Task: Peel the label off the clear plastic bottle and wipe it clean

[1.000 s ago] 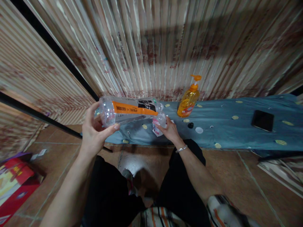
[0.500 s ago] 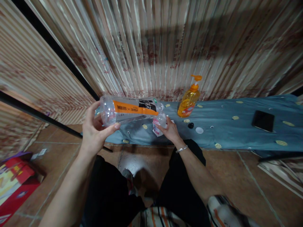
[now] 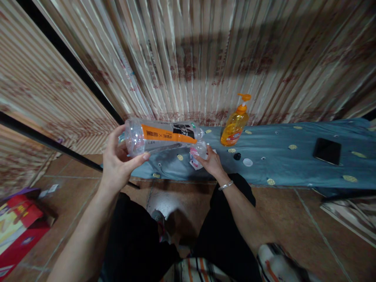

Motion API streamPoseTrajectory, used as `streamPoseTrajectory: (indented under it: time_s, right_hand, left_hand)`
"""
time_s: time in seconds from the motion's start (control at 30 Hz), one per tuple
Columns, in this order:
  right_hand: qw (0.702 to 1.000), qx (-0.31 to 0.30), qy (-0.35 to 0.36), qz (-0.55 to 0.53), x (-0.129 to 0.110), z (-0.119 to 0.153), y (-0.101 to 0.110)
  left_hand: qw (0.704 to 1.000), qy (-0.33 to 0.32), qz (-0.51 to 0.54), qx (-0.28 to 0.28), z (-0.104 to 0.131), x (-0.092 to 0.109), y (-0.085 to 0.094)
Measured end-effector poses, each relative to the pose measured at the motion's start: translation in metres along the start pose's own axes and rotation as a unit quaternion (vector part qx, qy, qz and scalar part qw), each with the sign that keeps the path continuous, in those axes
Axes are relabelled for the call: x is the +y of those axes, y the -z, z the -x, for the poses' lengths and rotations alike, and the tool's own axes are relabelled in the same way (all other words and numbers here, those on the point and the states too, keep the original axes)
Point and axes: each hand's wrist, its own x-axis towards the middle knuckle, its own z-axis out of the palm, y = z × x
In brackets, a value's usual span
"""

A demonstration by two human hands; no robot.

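Note:
A large clear plastic bottle (image 3: 164, 135) with an orange and grey label is held tilted, its neck pointing right and slightly down. My left hand (image 3: 119, 158) grips its base end. At the neck end, my right hand (image 3: 210, 158) is closed around a small clear container with pink print (image 3: 194, 152); the bottle's mouth meets its top. Beneath that hand lies a white printed paper (image 3: 197, 165), partly covered. To the right stands an orange pump bottle (image 3: 234, 127), near a black cap (image 3: 237, 156) and a white disc (image 3: 247, 162).
A black phone (image 3: 327, 151) lies on the right part of the narrow blue cloth surface (image 3: 284, 160). Striped curtains (image 3: 202, 58) hang behind. Black poles (image 3: 73, 66) cross the left side. A red box (image 3: 25, 231) sits on the tiled floor.

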Motion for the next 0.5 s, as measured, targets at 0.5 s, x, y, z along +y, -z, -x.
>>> streamPoseTrajectory:
  time_s: [0.5]
  right_hand:
    - [1.000, 0.006, 0.008, 0.007, 0.0016, -0.0002, -0.0006]
  left_hand:
    - [1.000, -0.005, -0.007, -0.018, -0.0011, 0.0008, 0.0013]
